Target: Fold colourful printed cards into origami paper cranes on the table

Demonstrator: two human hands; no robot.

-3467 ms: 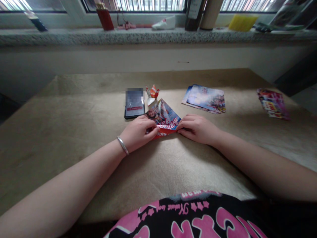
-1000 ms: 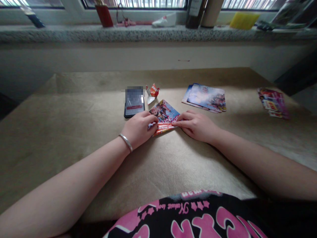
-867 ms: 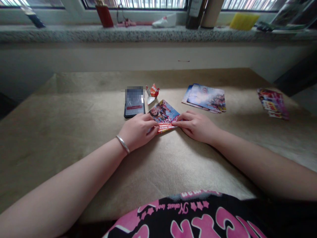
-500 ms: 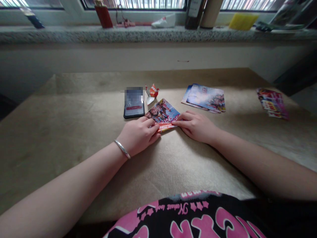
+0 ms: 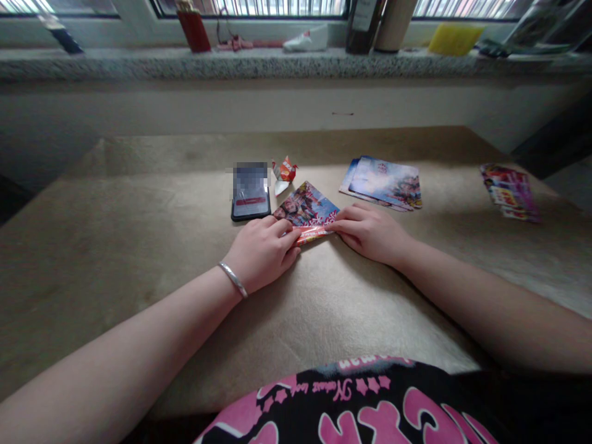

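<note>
A colourful printed paper (image 5: 306,211), folded into a triangle pointing away from me, lies on the tan table (image 5: 139,234). My left hand (image 5: 261,251), a silver bangle on its wrist, has its fingers curled and pinches the paper's near left edge. My right hand (image 5: 370,231) presses and pinches the folded near edge from the right. Both hands rest on the table.
A black phone (image 5: 250,191) lies just beyond the paper, a small folded paper figure (image 5: 284,171) beside it. A stack of printed sheets (image 5: 383,183) sits to the right, another pile (image 5: 509,191) at the far right. The window sill (image 5: 277,61) holds several items.
The near edge of the paper has been folded up into a narrow strip. Both hands have shifted slightly along that fold and the paper's tip has turned a little.
</note>
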